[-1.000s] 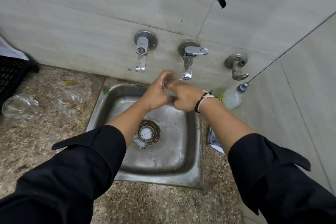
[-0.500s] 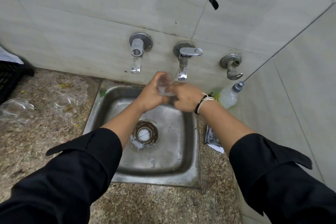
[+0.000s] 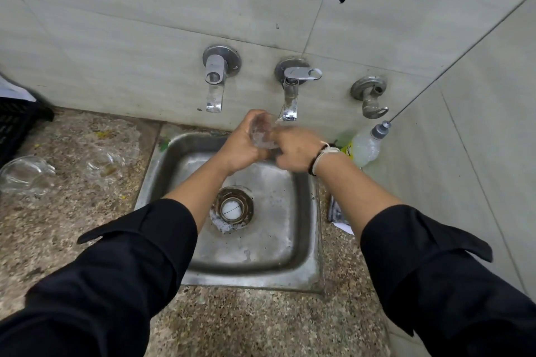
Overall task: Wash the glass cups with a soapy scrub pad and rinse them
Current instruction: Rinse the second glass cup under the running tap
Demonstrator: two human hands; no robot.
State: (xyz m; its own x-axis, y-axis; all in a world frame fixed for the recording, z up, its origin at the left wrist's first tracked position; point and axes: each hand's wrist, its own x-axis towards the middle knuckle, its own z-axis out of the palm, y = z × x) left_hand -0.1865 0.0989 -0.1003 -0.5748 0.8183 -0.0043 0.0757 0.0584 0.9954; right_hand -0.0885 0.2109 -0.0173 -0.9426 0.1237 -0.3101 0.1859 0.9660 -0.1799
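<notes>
Head view: left hand (image 3: 242, 146) grips the glass cup (image 3: 262, 133), mouth tilted toward the running tap (image 3: 290, 104), while the right hand (image 3: 293, 151), fingers curled, touches its right side.

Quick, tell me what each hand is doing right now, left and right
Left hand: grips the glass cup under the middle tap.
Right hand: on the same cup, blurred; whether it grips cannot be told.
</notes>
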